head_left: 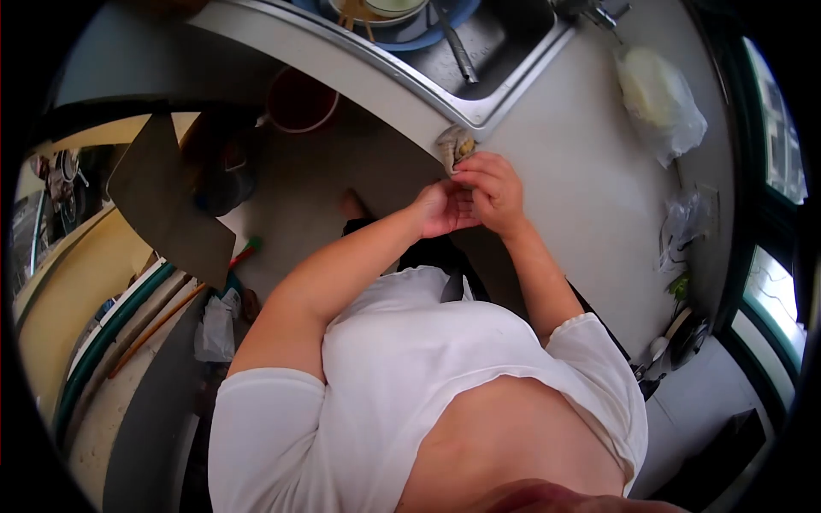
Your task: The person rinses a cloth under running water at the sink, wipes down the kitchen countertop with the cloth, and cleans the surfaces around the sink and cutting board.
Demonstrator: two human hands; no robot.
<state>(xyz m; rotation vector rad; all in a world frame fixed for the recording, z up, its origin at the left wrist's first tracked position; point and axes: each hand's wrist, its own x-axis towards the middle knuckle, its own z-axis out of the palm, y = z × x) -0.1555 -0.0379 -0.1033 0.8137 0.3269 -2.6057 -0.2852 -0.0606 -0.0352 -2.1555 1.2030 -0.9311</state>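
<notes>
Nearest: white shirt [428, 342], both bare forearms reaching forward from it, hands meeting just short of the counter [556, 188] edge.

Left hand [443, 210]: palm partly up, fingers loosely curled, about half open, no object seen in it. Its fingertips run in by the right hand; can't tell if they touch.

Right hand [496, 195]: back of hand up, fingers bent, tips pointing left. Fingertips are at the near end of a small crumpled grey-tan bundle [456, 149]. Can't tell if that's a real grip or just contact.

Bundle sits at the counter edge, just beside the near corner of the sink [505, 51]. Looks like cloth with a yellowish patch; too small to be sure.

Left, lower down: red bucket [301, 101] under the counter overhang, bare foot [352, 205] on the floor.

Farther: sink has a blue basin [402, 38] with bowls and chopsticks, a long metal utensil [457, 51] near it. Faucet [603, 13] beyond the sink's right side. Right of that, plastic bag [658, 98] with pale contents, by the wall.
</notes>
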